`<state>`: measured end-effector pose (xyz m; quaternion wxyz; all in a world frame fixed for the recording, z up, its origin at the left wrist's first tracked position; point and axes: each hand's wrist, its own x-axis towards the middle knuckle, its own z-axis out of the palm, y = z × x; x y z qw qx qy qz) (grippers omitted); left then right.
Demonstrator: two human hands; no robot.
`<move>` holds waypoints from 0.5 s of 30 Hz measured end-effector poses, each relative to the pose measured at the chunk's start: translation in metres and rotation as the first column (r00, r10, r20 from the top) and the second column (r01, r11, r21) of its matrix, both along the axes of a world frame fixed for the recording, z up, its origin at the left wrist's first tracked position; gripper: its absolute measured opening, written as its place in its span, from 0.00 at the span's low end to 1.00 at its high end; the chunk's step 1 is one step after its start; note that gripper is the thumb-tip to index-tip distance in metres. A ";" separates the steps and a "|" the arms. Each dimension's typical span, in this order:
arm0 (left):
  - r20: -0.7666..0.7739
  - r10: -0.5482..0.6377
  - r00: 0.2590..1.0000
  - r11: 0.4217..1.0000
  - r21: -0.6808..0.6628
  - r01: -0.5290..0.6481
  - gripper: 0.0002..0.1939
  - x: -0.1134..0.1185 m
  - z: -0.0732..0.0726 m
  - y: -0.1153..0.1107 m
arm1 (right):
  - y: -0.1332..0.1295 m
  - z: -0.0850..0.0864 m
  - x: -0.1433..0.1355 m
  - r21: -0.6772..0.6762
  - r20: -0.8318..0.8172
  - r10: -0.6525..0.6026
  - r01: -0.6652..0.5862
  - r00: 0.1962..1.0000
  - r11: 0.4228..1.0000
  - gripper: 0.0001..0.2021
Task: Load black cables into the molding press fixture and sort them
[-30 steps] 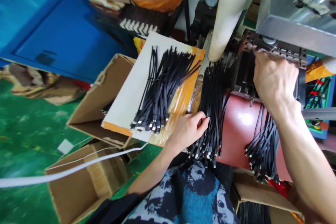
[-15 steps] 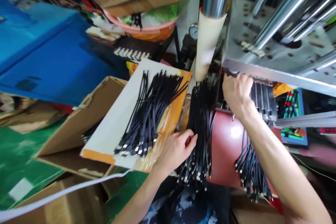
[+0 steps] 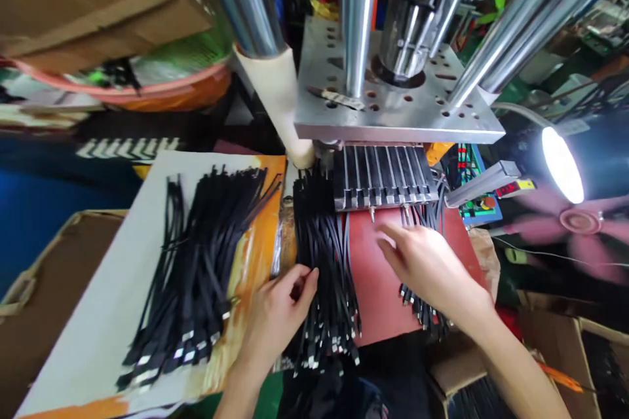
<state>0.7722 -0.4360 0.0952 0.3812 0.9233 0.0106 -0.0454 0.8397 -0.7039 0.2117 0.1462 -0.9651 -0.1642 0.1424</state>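
1. Red mat (image 3: 376, 301) spread beneath the right hand (image 3: 420, 262), which hung half-open, nothing visibly held, before a slotted black block (image 3: 386, 173).
2. Curled thumb-to-finger, the left hand (image 3: 280, 304) rested at the black cables (image 3: 322, 229); its hold was unclear.
3. Separating 1 cable at a time seemed wisest against tangling.
4. Those cables lay right of the left hand, slim, silver-tipped.

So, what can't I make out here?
Head view:
Right cable bundle: middle hidden behind the right hand.
Left hand: curled, so whether it grips anything is hidden.
Pink fan: blades blurred, cut off by the right edge.
Left cardboard box: cut off by the left edge.
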 end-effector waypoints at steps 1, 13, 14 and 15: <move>0.002 0.002 1.000 1.000 0.013 -0.002 0.17 0.000 0.000 0.000 | -0.037 -0.003 -0.023 0.094 -0.090 -0.025 0.033 0.996 0.995 0.14; 0.085 0.081 0.993 0.944 0.312 -0.104 0.19 0.003 0.002 -0.002 | -0.268 -0.097 0.101 -0.049 0.241 -0.672 0.701 0.700 0.712 0.18; 0.085 0.084 0.993 0.946 0.307 -0.106 0.19 0.004 0.002 -0.002 | -0.268 -0.103 0.115 -0.039 0.231 -0.678 0.703 0.698 0.710 0.18; 0.081 0.088 0.993 0.948 0.300 -0.108 0.18 0.004 0.003 -0.003 | -0.268 -0.108 0.126 -0.029 0.220 -0.683 0.704 0.697 0.709 0.18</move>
